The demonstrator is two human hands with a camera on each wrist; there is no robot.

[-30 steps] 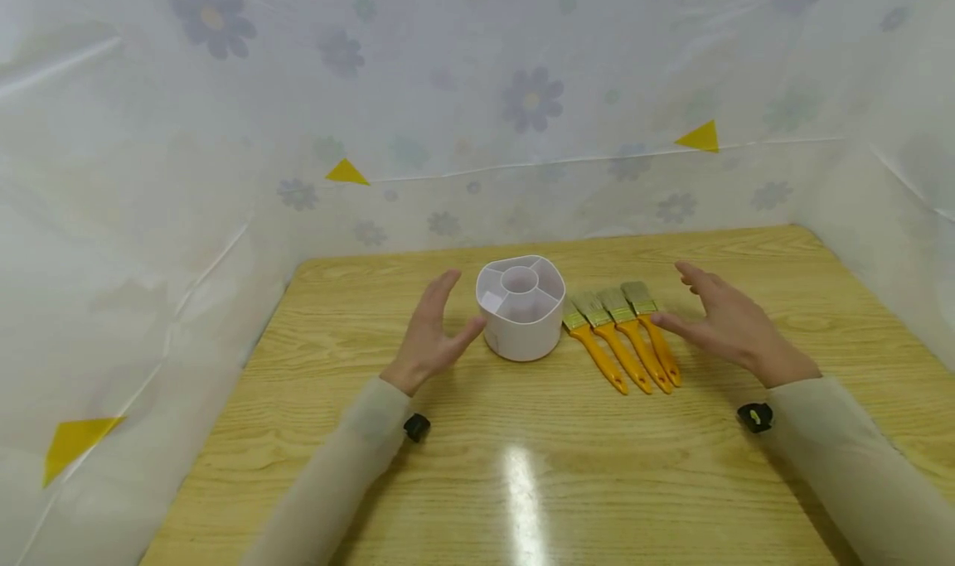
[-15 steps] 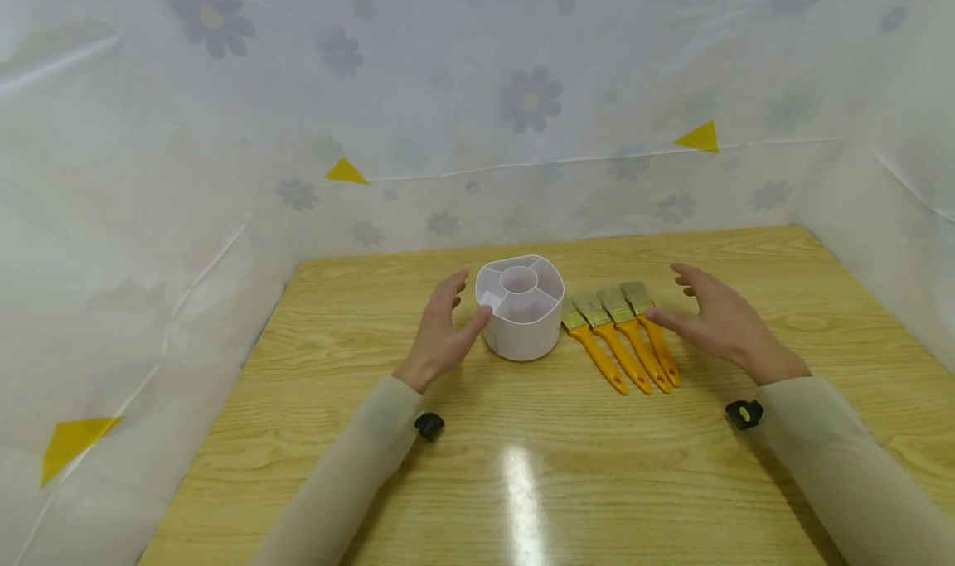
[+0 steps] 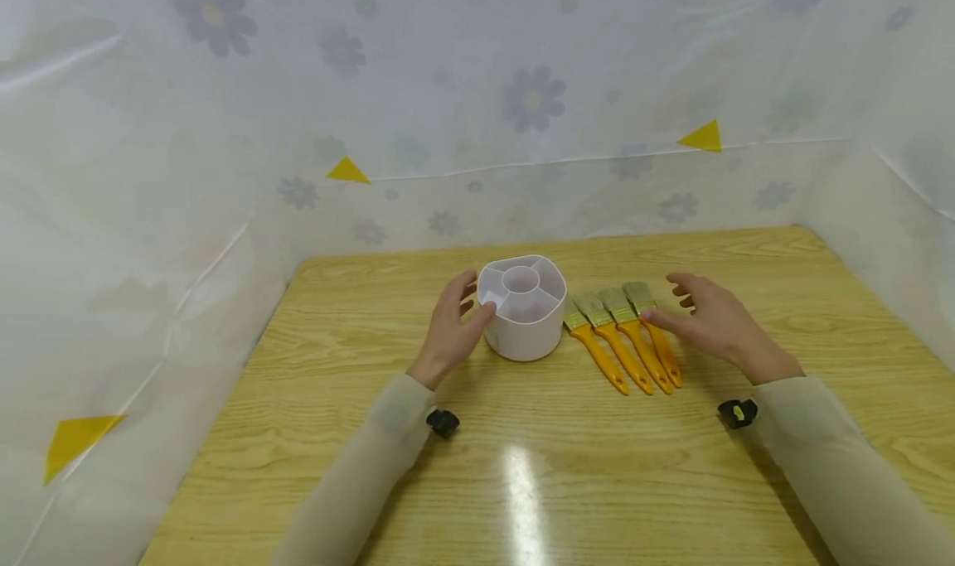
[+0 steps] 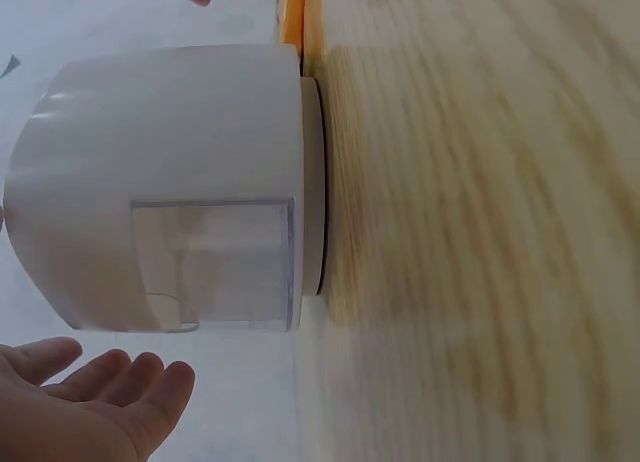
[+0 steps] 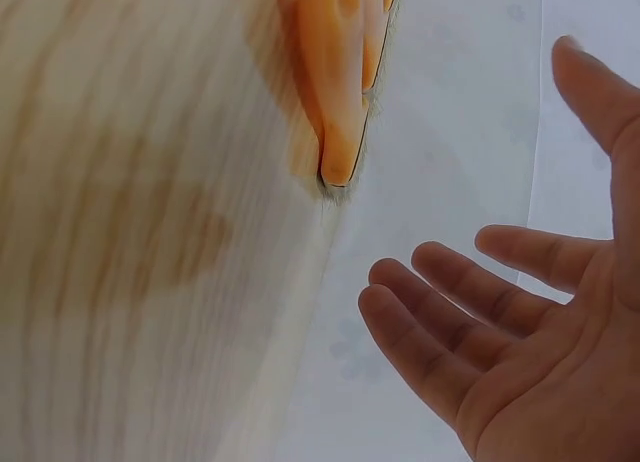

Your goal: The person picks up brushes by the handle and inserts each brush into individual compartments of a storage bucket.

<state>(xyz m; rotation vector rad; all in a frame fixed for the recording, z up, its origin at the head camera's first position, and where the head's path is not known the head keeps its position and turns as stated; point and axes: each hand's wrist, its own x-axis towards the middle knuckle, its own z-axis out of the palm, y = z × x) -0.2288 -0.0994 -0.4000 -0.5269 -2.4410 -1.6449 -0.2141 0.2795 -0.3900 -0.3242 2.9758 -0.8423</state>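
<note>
A white round organizer (image 3: 524,340) with several compartments around a central ring stands upright on the table. My left hand (image 3: 451,331) is at its left side, thumb close to the rim and fingers spread along the wall. In the left wrist view, a clear drawer-like panel (image 4: 225,267) shows on the organizer's side, and the fingers (image 4: 150,402) are apart from it. Several paintbrushes (image 3: 630,350) with orange handles lie side by side right of the organizer. My right hand (image 3: 712,326) hovers just right of them, fingers spread and palm inward, holding nothing.
The wood-grain table (image 3: 313,466) is enclosed by white floral sheeting (image 3: 448,94) at the back and both sides. Yellow triangles (image 3: 346,171) mark the sheeting. A black wrist device (image 3: 443,423) sits below each hand.
My left hand has moved right, up to the organizer's side. The right hand has shifted slightly left, nearer the paintbrushes. The organizer and brushes have stayed in place.
</note>
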